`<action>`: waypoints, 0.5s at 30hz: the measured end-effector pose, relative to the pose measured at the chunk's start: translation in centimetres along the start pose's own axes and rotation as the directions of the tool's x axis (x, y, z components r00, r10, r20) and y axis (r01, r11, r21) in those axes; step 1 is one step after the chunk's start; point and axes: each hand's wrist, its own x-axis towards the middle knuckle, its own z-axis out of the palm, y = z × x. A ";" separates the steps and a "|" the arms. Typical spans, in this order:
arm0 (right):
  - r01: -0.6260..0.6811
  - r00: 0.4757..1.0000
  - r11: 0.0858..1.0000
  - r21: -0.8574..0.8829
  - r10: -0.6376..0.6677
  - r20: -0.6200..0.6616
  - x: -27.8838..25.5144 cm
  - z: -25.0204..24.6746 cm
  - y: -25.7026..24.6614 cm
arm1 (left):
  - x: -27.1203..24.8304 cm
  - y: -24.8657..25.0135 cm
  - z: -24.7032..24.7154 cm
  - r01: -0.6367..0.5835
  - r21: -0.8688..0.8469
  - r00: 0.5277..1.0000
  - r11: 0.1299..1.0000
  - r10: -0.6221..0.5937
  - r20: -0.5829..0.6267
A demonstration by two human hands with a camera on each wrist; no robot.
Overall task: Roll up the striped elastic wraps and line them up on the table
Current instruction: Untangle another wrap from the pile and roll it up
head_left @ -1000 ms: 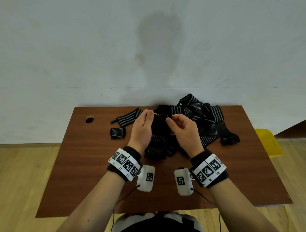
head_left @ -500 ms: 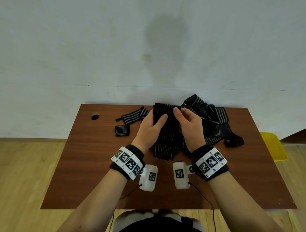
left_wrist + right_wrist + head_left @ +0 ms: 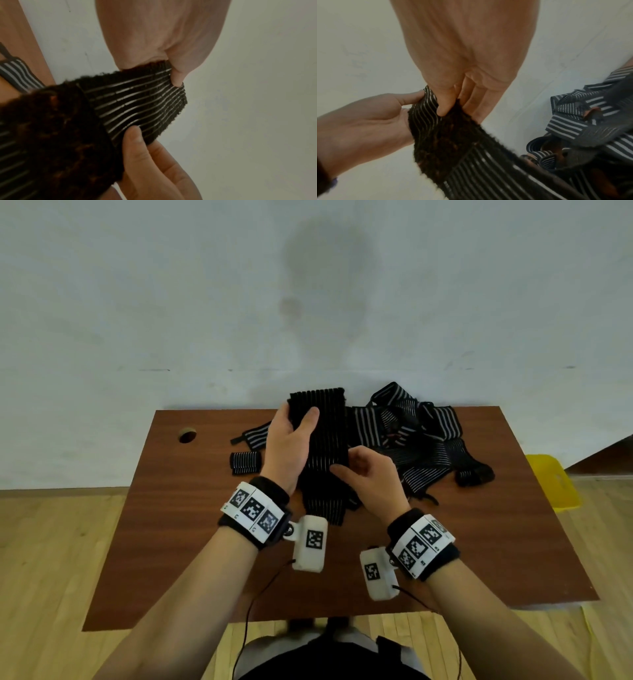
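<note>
I hold one black striped wrap (image 3: 325,440) upright over the middle of the table (image 3: 191,542). My left hand (image 3: 301,416) grips its upper end, thumb in front and fingers behind. My right hand (image 3: 342,469) pinches the wrap lower down on its right edge. In the left wrist view the left hand (image 3: 173,75) pinches the striped end (image 3: 137,101), beside a fuzzy black patch. The right wrist view has the right hand (image 3: 452,106) pinching the same wrap (image 3: 436,135). One rolled wrap (image 3: 245,462) lies to the left, with a flat wrap (image 3: 253,436) behind it.
A tangled pile of several striped wraps (image 3: 424,440) covers the back right of the table. A round hole (image 3: 187,435) is in the back left corner. A yellow object (image 3: 551,481) sits on the floor past the right edge. A wall stands behind the table.
The wrap has been lifted and stretched upright. My left hand rose to its top end, and my right hand slid down along its right edge.
</note>
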 end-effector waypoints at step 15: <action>-0.055 0.987 0.995 -0.082 0.066 0.147 -1.2 1.8 1.5 | -0.9 2.6 0.2 0.088 -0.288 0.993 0.954 -0.107 -0.050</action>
